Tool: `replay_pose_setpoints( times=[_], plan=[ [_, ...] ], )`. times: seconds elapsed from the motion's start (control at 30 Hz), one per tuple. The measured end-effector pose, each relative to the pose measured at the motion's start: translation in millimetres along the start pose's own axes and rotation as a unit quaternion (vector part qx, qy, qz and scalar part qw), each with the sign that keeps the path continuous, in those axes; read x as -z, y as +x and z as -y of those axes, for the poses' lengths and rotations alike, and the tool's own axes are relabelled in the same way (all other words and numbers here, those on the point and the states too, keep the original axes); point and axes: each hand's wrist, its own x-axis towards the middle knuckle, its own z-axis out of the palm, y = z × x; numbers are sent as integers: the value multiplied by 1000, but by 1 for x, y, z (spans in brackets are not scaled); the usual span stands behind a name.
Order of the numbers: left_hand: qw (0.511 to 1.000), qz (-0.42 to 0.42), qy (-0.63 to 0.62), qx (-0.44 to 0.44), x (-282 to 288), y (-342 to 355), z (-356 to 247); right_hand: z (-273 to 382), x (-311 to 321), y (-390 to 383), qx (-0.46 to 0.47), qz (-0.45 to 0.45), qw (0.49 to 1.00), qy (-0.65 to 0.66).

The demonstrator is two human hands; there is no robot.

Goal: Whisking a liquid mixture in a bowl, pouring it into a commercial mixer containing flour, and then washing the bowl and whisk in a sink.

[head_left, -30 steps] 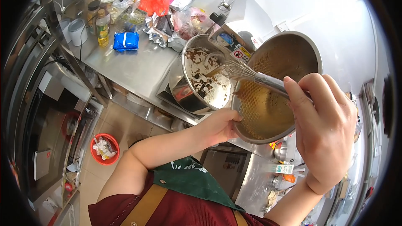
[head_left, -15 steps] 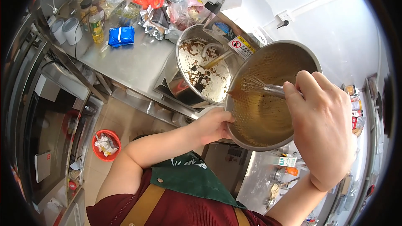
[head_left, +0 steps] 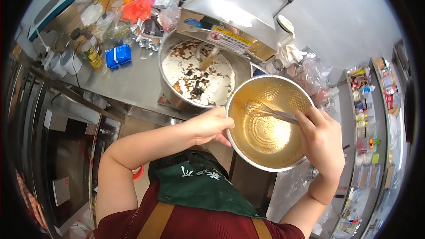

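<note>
In my left hand (head_left: 212, 126) is the left rim of a wide metal mixing bowl (head_left: 242, 147), thumb on top and fingers below. My right hand (head_left: 322, 139) is closed around the handle of a wire whisk (head_left: 262, 109), against the bowl's right side. The whisk's wires rest inside, over a thin brown film on the dimpled wall. Just beyond the left rim stands the steel bowl (head_left: 175, 98) of a stand mixer (head_left: 230, 2). White flour (head_left: 217, 77) with brown and dark patches fills it, around a mixing hook (head_left: 208, 59).
On the steel counter (head_left: 128, 79) to the left are a blue packet (head_left: 118, 56), an oil bottle (head_left: 92, 55), white cups (head_left: 71, 62) and several bags. Plastic bags (head_left: 312, 75) lie right of the mixer. Stocked shelves (head_left: 363, 150) line the right; an oven (head_left: 66, 163) stands left.
The mixing bowl has gone from tipped toward the mixer bowl to nearly level, facing up. It is lower and slightly away from the mixer. My right hand has lowered with the whisk.
</note>
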Motion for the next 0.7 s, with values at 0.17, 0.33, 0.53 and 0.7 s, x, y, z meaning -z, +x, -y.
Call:
replay_pose_setpoints(
  times=[0.17,0.33,0.53,0.7],
  plan=[
    [999,-21,-1,35,-29,56,40,-37,-61,-61,-137,21,983,118],
    [988,-149,12,38,-5,126,99,-48,-182,-90,-214,57,959,180],
    [930,-362,61,-29,63,199,132,-42,-323,-47,-230,-11,931,282],
    [922,-384,31,-35,90,252,146,-58,-394,-27,-264,-41,914,305]
  ],
)
